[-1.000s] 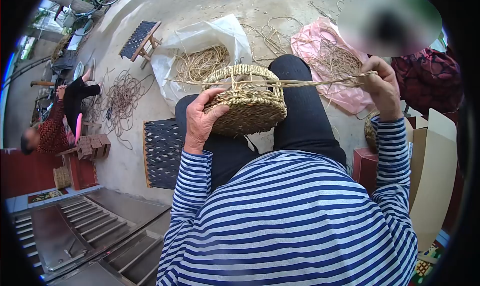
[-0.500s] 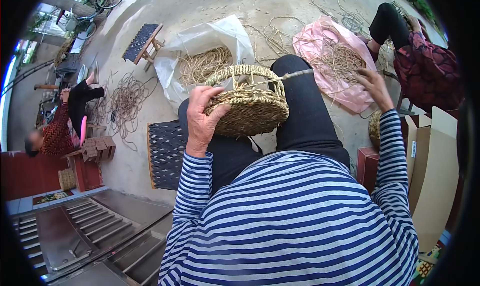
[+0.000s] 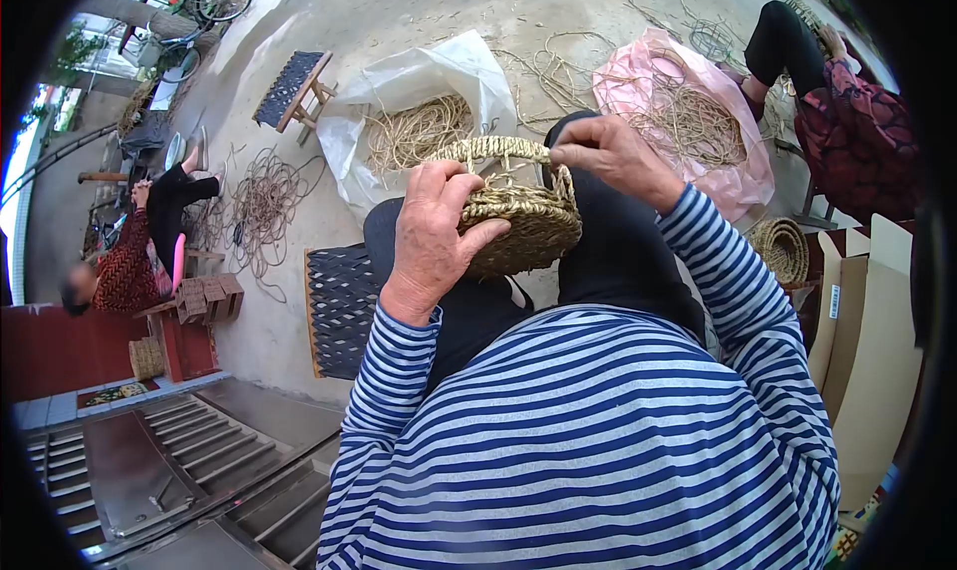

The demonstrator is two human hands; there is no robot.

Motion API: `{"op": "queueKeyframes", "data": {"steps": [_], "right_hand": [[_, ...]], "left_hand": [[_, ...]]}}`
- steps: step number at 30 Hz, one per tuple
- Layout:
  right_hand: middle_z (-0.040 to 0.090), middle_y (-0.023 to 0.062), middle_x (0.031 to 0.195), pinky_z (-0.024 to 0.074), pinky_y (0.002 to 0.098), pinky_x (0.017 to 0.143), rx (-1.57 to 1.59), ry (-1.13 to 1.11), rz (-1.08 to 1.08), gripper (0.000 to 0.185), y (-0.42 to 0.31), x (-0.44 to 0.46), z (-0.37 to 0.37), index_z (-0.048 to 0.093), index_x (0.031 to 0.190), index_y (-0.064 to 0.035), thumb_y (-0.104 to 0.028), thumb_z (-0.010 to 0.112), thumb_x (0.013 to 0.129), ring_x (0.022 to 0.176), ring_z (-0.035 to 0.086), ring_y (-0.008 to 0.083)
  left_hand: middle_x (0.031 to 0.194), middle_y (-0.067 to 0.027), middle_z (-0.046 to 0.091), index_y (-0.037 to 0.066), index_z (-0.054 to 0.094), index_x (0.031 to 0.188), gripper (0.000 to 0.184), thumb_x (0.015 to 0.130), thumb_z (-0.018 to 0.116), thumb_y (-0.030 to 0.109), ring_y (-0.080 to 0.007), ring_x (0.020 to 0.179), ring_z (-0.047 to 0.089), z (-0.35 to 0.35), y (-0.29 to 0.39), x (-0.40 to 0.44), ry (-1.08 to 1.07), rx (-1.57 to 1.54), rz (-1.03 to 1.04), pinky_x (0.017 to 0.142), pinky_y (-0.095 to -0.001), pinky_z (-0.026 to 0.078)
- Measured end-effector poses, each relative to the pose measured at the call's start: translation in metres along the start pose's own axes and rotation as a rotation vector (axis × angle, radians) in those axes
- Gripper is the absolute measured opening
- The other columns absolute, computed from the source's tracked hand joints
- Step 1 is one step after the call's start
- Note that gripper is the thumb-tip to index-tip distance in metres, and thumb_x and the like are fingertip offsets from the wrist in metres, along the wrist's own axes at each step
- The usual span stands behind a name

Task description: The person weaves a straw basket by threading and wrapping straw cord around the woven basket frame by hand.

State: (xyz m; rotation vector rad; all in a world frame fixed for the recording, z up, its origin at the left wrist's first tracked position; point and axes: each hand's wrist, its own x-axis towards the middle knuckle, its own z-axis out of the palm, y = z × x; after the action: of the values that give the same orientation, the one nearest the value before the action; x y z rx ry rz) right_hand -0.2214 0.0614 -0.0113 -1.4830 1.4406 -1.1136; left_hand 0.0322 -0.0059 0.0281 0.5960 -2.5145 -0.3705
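A round woven straw basket (image 3: 513, 246) rests tilted over my lap, its woven base facing me. Its rope-wrapped rim (image 3: 488, 148) stands off the base on open straw struts. My left hand (image 3: 434, 233) is closed on the near left side of the basket, thumb on the base edge and fingers over the side. At the right end of the rim, my right hand (image 3: 613, 159) has thumb and fingertips pinched together, touching the rim. Whatever lies between those fingertips is hidden.
Straw cord (image 3: 424, 131) lies on a white plastic sheet (image 3: 478, 61) ahead; more lies on a pink sheet (image 3: 753, 181). A woven stool (image 3: 289, 86), a coiled straw piece (image 3: 778, 251) and a cardboard box (image 3: 862, 341) surround me. Two people sit left and right.
My right hand has come in from the far right to the basket's rim, its fingers now pinched. The strand stretched out from the rim no longer shows. My left hand still holds the basket.
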Motion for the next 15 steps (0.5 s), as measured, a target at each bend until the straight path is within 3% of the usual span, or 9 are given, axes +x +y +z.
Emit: {"op": "queueKeyframes", "data": {"steps": [1,2,5,6,11,15], "right_hand": [[0.059,0.0063,0.065,0.0447,0.0284,0.059,-0.066,0.047,-0.01,0.023,0.001,0.006,0.002,0.069,0.087,0.0017,-0.022,0.069,0.088,0.063,0.053,0.0101],[0.063,0.0104,0.067,0.0474,0.0322,0.06,-0.12,0.109,-0.027,0.025,0.001,0.011,0.004,0.07,0.089,-0.0005,-0.026,0.069,0.087,0.062,0.059,0.0162],[0.065,0.0111,0.073,0.0466,0.0312,0.06,-0.344,0.194,-0.072,0.019,0.0,0.03,0.014,0.069,0.09,-0.0002,-0.019,0.067,0.088,0.064,0.059,0.016],[0.065,0.0154,0.077,0.0487,0.0348,0.06,-0.396,0.224,-0.084,0.018,0.0,0.036,0.018,0.069,0.09,-0.0028,-0.02,0.069,0.085,0.065,0.063,0.024],[0.064,0.0131,0.075,0.0496,0.036,0.06,-0.435,0.336,-0.239,0.018,-0.004,0.048,0.028,0.07,0.089,-0.003,-0.021,0.07,0.085,0.066,0.063,0.0267],[0.063,0.0115,0.071,0.0478,0.0324,0.057,-0.36,0.297,-0.344,0.019,-0.018,0.043,0.018,0.069,0.087,-0.0009,-0.02,0.07,0.085,0.062,0.061,0.0214]], "left_hand": [[0.102,-0.0118,0.053,0.002,0.061,0.098,0.044,0.064,0.082,0.022,-0.0312,0.098,0.052,-0.001,0.001,0.002,-0.002,-0.001,0.002,0.087,-0.0406,0.045],[0.102,-0.0118,0.052,0.002,0.061,0.097,0.045,0.063,0.082,0.023,-0.0312,0.098,0.052,-0.001,0.001,0.003,-0.032,0.006,-0.001,0.087,-0.0403,0.045],[0.101,-0.0118,0.052,0.002,0.062,0.096,0.046,0.062,0.083,0.023,-0.0311,0.098,0.052,-0.001,0.001,0.005,-0.068,-0.016,-0.022,0.087,-0.0397,0.046],[0.1,-0.0118,0.051,0.001,0.062,0.096,0.046,0.061,0.083,0.023,-0.0309,0.097,0.051,0.0,0.0,0.005,-0.072,-0.044,-0.046,0.086,-0.0394,0.046],[0.1,-0.0115,0.051,0.002,0.063,0.094,0.044,0.061,0.083,0.023,-0.0299,0.096,0.051,-0.001,0.0,0.006,-0.119,-0.039,-0.084,0.085,-0.0391,0.046],[0.1,-0.0109,0.05,0.003,0.065,0.094,0.044,0.06,0.084,0.022,-0.0288,0.096,0.051,0.0,-0.006,0.008,-0.156,-0.043,-0.099,0.085,-0.0385,0.046]]}}
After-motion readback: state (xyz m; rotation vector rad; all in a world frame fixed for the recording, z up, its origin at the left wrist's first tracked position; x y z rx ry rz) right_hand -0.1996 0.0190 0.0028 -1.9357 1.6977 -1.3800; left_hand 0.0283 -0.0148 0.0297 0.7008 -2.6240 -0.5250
